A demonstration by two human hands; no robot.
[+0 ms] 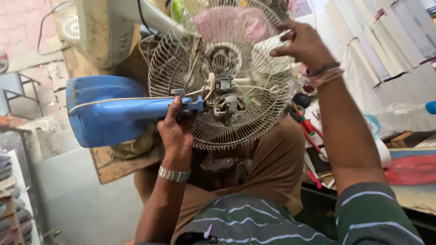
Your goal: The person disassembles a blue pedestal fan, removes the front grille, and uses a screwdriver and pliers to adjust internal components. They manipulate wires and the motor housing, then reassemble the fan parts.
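A table fan is held up in front of me, lying sideways. Its blue base (100, 111) points left and its blue neck (150, 108) runs right to the bare motor (227, 102). My left hand (176, 131) grips the neck just left of the motor and wears a metal watch. A round white wire grille (218, 72) stands behind the motor, with pink blades (231, 23) showing through it. My right hand (303, 43) is raised at the grille's upper right rim, fingers curled on the wires and on a small object I cannot make out.
Red-handled pliers (309, 124) and other tools lie on a cluttered bench at right. White boxes (386, 41) are stacked behind it. Another fan's cream housing (97, 27) stands at upper left. My knees in brown trousers (272, 168) are below the fan.
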